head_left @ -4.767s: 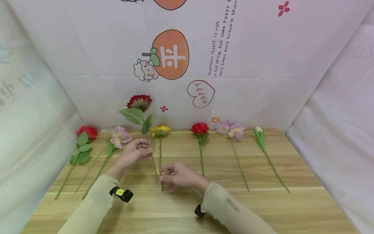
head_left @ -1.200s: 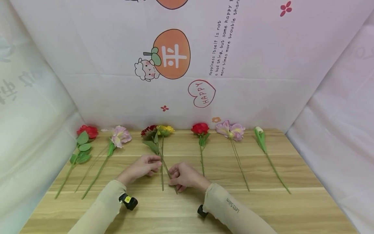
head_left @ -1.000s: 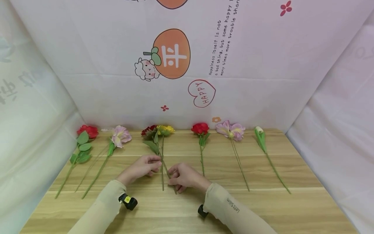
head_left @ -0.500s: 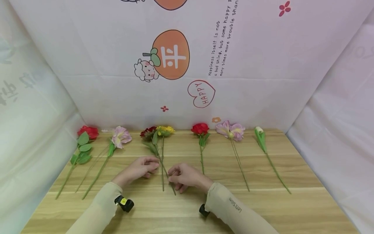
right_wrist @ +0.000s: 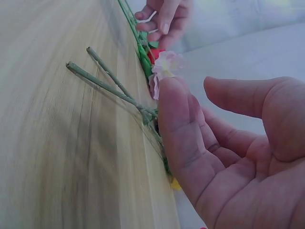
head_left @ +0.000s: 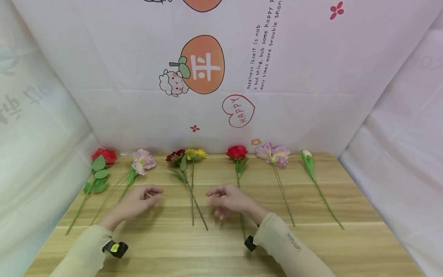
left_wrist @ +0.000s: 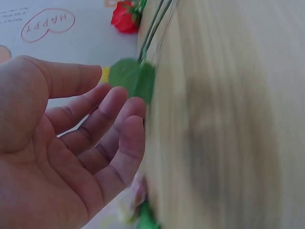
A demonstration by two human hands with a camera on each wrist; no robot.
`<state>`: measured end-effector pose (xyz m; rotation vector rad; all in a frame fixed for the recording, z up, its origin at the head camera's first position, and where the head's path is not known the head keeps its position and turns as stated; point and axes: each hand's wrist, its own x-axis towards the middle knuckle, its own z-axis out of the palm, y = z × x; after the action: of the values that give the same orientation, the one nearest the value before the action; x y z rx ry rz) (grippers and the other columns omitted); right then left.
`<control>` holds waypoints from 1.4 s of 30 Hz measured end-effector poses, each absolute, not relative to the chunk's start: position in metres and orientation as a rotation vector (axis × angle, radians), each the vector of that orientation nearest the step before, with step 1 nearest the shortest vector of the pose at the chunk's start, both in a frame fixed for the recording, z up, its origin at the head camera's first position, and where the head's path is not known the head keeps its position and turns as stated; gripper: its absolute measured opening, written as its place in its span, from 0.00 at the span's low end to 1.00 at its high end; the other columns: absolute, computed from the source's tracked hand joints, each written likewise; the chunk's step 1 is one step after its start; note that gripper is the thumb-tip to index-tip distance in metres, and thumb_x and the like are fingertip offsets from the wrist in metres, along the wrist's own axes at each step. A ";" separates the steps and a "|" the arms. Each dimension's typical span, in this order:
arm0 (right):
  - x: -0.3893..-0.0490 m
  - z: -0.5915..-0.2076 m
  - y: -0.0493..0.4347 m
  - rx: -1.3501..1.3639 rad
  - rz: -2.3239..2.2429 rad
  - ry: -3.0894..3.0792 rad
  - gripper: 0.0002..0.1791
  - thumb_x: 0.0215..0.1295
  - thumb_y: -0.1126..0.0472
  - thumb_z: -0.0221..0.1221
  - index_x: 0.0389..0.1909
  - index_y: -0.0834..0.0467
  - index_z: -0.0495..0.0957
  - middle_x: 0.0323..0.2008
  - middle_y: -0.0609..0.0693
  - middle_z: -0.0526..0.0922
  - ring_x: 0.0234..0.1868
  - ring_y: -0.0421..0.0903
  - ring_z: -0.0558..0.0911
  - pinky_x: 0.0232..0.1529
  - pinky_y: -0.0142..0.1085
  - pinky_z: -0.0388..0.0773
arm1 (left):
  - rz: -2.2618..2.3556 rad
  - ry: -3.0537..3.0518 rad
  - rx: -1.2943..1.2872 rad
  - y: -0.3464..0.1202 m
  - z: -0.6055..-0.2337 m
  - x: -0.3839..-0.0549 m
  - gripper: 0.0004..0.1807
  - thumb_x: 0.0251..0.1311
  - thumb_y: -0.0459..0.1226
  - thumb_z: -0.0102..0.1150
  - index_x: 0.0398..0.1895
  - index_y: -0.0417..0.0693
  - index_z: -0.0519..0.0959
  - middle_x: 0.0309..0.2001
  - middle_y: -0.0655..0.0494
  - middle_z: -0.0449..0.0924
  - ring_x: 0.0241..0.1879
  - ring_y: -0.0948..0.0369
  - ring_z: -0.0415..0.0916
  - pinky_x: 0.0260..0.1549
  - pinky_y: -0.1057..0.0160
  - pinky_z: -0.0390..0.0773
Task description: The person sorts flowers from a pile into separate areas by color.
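A dark red flower (head_left: 175, 157) lies on the wooden table beside a yellow flower (head_left: 196, 154), and their stems cross in an X. To the left of them, above the stem of a pink flower (head_left: 143, 162), my left hand (head_left: 137, 202) hovers with loosely bent fingers around nothing. My right hand (head_left: 231, 200) is on the other side of the crossed stems, over the stem of a red rose (head_left: 237, 153), also holding nothing. In the right wrist view the cut stem ends (right_wrist: 90, 75) lie apart from the fingers. A green leaf (left_wrist: 133, 76) shows past the left fingertips.
Another red rose (head_left: 104, 156) with green leaves lies at the far left. On the right are a second pink flower (head_left: 273, 154) and a white tulip (head_left: 307, 161). A printed white cloth (head_left: 294, 115) stands along the table's back edge, with cloth on both sides.
The dark red flower, earlier held up by the left hand, now lies across the yellow flower's stem. Both hands have let go and moved apart, left hand leftward, right hand rightward.
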<state>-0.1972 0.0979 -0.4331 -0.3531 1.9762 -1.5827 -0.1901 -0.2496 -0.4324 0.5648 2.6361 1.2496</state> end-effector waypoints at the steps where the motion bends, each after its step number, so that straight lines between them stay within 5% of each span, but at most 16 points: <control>1: -0.197 -0.432 0.099 -0.355 -1.585 1.972 0.20 0.73 0.61 0.62 0.60 0.67 0.76 0.45 0.63 0.79 0.27 0.48 0.83 0.28 0.39 0.86 | 1.215 2.688 0.573 -0.254 -0.430 -0.190 0.16 0.73 0.36 0.58 0.55 0.32 0.79 0.46 0.44 0.83 0.41 0.56 0.80 0.37 0.62 0.83; 9: -0.192 -0.426 0.112 -0.403 -1.573 1.982 0.19 0.74 0.62 0.60 0.59 0.68 0.76 0.46 0.67 0.78 0.27 0.47 0.83 0.29 0.40 0.86 | 0.905 3.012 0.501 -0.285 -0.398 -0.188 0.13 0.69 0.35 0.61 0.49 0.33 0.82 0.41 0.43 0.85 0.39 0.50 0.83 0.37 0.50 0.84; 18: -0.188 -0.420 0.125 -0.439 -1.565 1.994 0.20 0.74 0.60 0.60 0.59 0.68 0.75 0.46 0.66 0.78 0.29 0.48 0.83 0.29 0.39 0.86 | 0.605 3.129 0.309 -0.311 -0.409 -0.202 0.28 0.67 0.38 0.61 0.62 0.24 0.72 0.59 0.25 0.74 0.57 0.29 0.71 0.52 0.30 0.73; 27: -0.186 -0.420 0.132 -0.446 -1.551 2.007 0.22 0.74 0.58 0.61 0.60 0.68 0.76 0.46 0.66 0.77 0.29 0.49 0.84 0.31 0.43 0.87 | 0.547 3.118 0.214 -0.327 -0.426 -0.209 0.28 0.68 0.38 0.57 0.61 0.22 0.70 0.55 0.22 0.75 0.53 0.27 0.73 0.48 0.31 0.75; 35: -0.185 -0.422 0.135 -0.419 -1.570 1.986 0.22 0.73 0.58 0.61 0.60 0.68 0.75 0.48 0.69 0.76 0.29 0.48 0.83 0.30 0.40 0.87 | 0.567 3.128 0.170 -0.329 -0.431 -0.210 0.20 0.68 0.34 0.57 0.54 0.23 0.76 0.41 0.32 0.83 0.39 0.41 0.81 0.36 0.39 0.81; 42: -0.185 -0.421 0.137 -0.424 -1.567 1.987 0.21 0.74 0.59 0.60 0.60 0.69 0.75 0.46 0.66 0.77 0.29 0.48 0.83 0.30 0.40 0.87 | 0.545 3.150 0.118 -0.331 -0.427 -0.211 0.22 0.66 0.36 0.58 0.55 0.25 0.76 0.49 0.27 0.78 0.49 0.31 0.76 0.43 0.33 0.77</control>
<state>-0.1847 0.1369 -0.4213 -0.4235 1.9874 -1.5665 -0.2111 -0.3312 -0.4274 0.1184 3.1500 0.5449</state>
